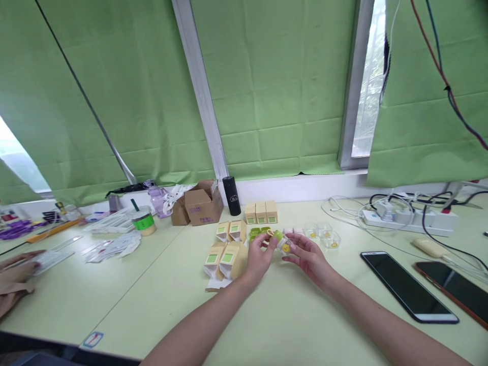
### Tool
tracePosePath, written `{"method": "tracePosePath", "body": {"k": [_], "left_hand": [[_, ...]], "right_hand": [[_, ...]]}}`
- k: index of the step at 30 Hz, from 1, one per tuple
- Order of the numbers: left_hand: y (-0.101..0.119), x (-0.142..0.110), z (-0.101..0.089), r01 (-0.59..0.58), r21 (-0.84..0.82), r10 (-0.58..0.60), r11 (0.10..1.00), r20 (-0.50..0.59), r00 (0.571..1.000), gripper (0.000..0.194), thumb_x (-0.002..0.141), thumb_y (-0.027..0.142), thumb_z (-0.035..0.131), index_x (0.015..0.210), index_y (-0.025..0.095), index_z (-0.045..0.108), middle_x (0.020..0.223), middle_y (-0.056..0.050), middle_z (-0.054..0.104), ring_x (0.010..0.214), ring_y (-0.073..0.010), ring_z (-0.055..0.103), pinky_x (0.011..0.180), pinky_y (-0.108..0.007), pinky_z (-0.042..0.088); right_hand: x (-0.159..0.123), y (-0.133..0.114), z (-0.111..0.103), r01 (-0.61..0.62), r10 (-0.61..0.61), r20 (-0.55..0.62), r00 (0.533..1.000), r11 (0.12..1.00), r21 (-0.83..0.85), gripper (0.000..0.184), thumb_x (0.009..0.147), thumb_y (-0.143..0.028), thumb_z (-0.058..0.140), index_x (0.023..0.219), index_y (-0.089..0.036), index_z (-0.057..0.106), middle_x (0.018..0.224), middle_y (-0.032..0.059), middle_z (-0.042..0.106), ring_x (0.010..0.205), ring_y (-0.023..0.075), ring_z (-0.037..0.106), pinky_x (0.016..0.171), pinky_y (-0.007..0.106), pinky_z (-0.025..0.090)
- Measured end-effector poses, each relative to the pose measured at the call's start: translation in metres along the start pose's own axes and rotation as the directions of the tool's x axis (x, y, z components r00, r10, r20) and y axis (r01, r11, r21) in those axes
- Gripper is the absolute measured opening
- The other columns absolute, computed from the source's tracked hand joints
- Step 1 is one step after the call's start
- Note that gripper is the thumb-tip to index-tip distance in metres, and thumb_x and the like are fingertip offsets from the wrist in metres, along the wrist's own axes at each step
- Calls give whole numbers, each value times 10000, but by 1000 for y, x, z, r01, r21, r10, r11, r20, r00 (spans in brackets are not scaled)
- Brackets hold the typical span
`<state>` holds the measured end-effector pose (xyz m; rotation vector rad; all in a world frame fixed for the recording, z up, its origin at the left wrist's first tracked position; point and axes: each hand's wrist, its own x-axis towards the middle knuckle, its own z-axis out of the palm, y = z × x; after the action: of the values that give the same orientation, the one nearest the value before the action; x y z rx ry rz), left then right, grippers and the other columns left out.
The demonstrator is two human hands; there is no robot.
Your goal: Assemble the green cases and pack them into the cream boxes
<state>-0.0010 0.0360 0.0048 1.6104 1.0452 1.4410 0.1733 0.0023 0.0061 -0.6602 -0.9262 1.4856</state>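
My left hand (258, 256) and my right hand (308, 256) meet above the pale green table (160, 300), both pinching a small clear jar with a green lid (281, 241). Left fingertips grip the lid end, right fingertips hold the clear body with a yellow spot. Just left of my left hand lie several open tan cartons with green labels (225, 254). Behind the hands are green lids (258, 232), three closed tan boxes (261, 212) and clear jars (324, 235).
Two phones (407, 287) lie at the right, with a power strip and cables (404, 216) behind. A black bottle (231, 196), brown cardboard box (202, 203) and green-banded cup (144, 221) stand at the back. Another person's hand (17, 269) rests at the far left.
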Motion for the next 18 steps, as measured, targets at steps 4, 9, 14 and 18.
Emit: {"method": "tracePosePath", "body": {"k": [4, 9, 14, 18], "left_hand": [[2, -2, 0, -12, 37, 11, 999, 7, 1000, 476, 850, 598, 722, 1055, 172, 782, 1072, -124, 767, 1005, -268, 685, 851, -346, 501], [3, -3, -1, -27, 83, 25, 996, 31, 999, 464, 874, 586, 697, 1058, 169, 783, 1011, -114, 761, 981, -262, 671, 834, -340, 487], [2, -2, -2, -34, 83, 30, 996, 50, 998, 459, 870, 573, 709, 1072, 168, 784, 1041, -122, 757, 991, -268, 665, 841, -346, 494], [-2, -2, -4, -67, 101, 62, 993, 50, 997, 444, 855, 561, 732, 1067, 174, 782, 1096, -129, 746, 1017, -276, 663, 848, -355, 508]], "right_hand": [[0, 1, 0, 5, -5, -1, 1000, 1000, -7, 448, 667, -400, 942, 1046, -245, 761, 1067, 47, 646, 962, 235, 641, 882, 507, 602], [0, 3, -1, 32, -33, -13, 999, 998, -52, 466, 662, -412, 947, 1055, -250, 757, 1198, 58, 618, 1004, 237, 633, 887, 512, 612], [1, 6, -3, 55, -52, 28, 998, 990, -130, 510, 667, -433, 944, 1097, -259, 732, 1221, 59, 631, 976, 239, 672, 913, 524, 604], [5, 10, -8, 107, -100, 44, 994, 971, -214, 530, 671, -439, 935, 1120, -262, 717, 1120, 55, 671, 959, 238, 672, 878, 476, 609]]}}
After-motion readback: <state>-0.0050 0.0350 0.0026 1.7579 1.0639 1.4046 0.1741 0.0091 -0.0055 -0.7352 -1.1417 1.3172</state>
